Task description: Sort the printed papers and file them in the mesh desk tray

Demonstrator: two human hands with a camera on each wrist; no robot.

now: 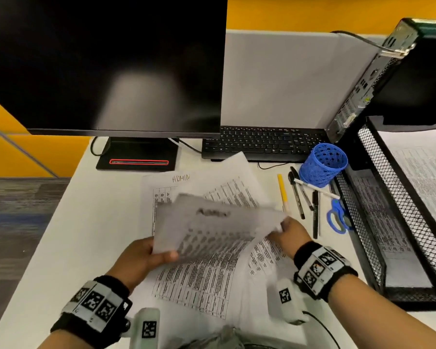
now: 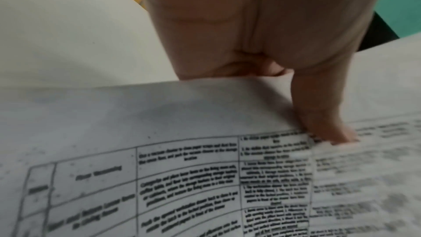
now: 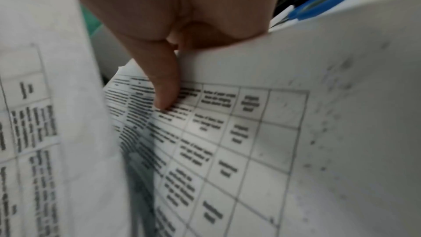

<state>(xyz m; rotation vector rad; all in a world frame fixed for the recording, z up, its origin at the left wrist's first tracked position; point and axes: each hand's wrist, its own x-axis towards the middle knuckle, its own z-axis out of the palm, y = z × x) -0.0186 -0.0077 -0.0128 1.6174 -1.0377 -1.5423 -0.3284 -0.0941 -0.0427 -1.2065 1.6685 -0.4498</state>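
I hold a small sheaf of printed table sheets (image 1: 212, 222) lifted and tilted over the desk, blurred, with "ADMIN" handwritten on top. My left hand (image 1: 159, 255) pinches its near left edge, the thumb (image 2: 318, 114) lying on the printed sheet (image 2: 159, 150). My right hand (image 1: 282, 230) grips the right edge, its thumb (image 3: 164, 86) pressed onto the table print (image 3: 250, 132). Under the sheaf, more printed papers (image 1: 199, 280) lie fanned on the desk, one marked "ADMIN" (image 1: 181, 178). The black two-tier mesh tray (image 1: 358, 222) stands at the right, with printed sheets in both tiers.
A dark monitor (image 1: 106, 64) and a black keyboard (image 1: 262, 142) stand behind the papers. Between the papers and the tray lie a blue mesh pen cup (image 1: 322, 165) on its side, a yellow marker (image 1: 282, 190), several pens (image 1: 300, 197) and blue scissors (image 1: 337, 217). A computer case (image 1: 378, 79) leans above the tray.
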